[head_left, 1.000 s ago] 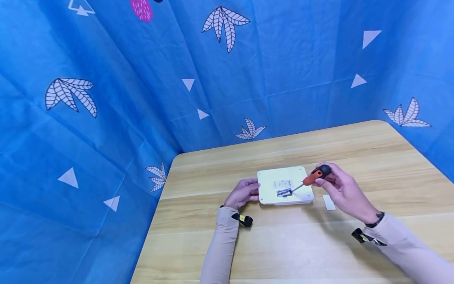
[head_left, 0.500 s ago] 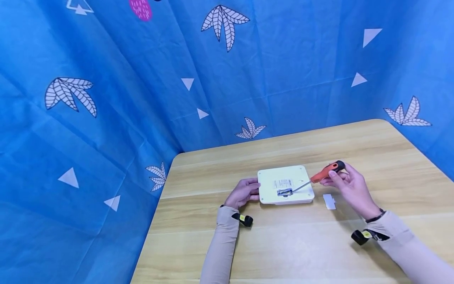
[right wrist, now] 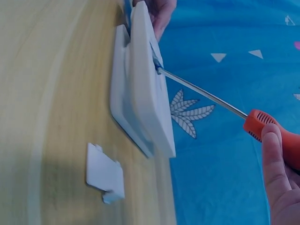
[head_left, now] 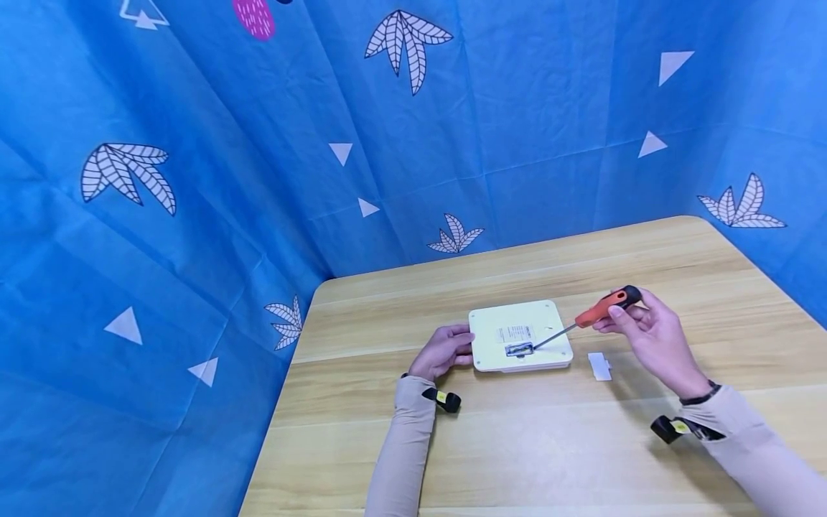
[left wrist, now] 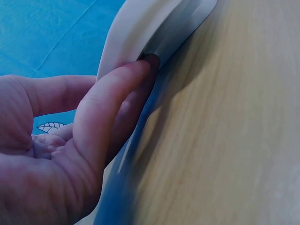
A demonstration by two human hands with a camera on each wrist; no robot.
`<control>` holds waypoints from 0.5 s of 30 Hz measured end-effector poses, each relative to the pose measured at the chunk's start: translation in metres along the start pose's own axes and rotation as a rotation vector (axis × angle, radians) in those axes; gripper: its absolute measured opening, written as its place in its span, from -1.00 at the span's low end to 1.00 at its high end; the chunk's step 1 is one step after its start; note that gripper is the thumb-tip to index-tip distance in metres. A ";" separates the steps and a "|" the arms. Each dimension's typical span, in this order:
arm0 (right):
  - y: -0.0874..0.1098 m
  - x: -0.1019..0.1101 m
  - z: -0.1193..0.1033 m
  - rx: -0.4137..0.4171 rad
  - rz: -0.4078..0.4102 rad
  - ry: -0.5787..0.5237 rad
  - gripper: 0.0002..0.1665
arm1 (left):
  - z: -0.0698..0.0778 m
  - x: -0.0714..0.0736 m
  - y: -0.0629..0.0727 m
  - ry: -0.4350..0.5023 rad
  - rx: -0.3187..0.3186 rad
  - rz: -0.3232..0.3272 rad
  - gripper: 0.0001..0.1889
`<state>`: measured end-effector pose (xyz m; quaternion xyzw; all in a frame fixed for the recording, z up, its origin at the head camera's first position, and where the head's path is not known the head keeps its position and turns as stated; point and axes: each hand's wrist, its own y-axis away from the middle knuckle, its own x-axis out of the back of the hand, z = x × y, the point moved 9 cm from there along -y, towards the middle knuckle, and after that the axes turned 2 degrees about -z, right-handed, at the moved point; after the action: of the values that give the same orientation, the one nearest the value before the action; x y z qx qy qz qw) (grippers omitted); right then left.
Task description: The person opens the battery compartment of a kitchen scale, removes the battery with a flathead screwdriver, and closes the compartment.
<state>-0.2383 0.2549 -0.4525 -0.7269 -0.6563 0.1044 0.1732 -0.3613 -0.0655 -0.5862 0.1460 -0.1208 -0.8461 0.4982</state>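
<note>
A flat white device (head_left: 491, 323) with rounded corners lies on the table, its labelled underside facing up. My left hand (head_left: 442, 352) grips its left edge; in the left wrist view, fingers (left wrist: 96, 110) hook under the rim. In my right hand (head_left: 655, 345) is a screwdriver (head_left: 594, 314) with an orange and black handle. It slants down to the left, its tip at the small battery compartment (head_left: 519, 350) in the underside. What lies inside the compartment is too small to tell. In the right wrist view the metal shaft (right wrist: 204, 93) reaches that recess.
A small white battery cover (head_left: 599, 367) with tabs lies right of the device, below my right hand. The wooden table (head_left: 517, 445) ends at a blue patterned curtain (head_left: 549, 129) behind and on the left.
My right hand has moved to the right and the screwdriver has tilted lower, its tip staying at the compartment. The left hand and the device have hardly moved.
</note>
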 end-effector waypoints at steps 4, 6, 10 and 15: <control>-0.001 0.010 -0.005 0.035 0.014 -0.074 -0.79 | 0.000 0.000 -0.001 -0.001 -0.006 -0.004 -0.53; -0.002 0.017 -0.008 0.049 0.021 -0.136 -0.78 | 0.000 0.000 -0.001 0.000 -0.008 -0.007 -0.53; -0.003 0.035 -0.014 0.077 0.048 -0.120 -0.77 | 0.001 0.000 -0.001 0.002 -0.014 -0.011 -0.53; -0.007 0.057 -0.023 0.118 0.086 0.003 -0.73 | 0.001 0.001 0.000 0.003 -0.013 -0.013 -0.53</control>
<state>-0.2288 0.3096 -0.4242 -0.7433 -0.6168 0.1493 0.2118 -0.3623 -0.0659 -0.5859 0.1450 -0.1135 -0.8498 0.4940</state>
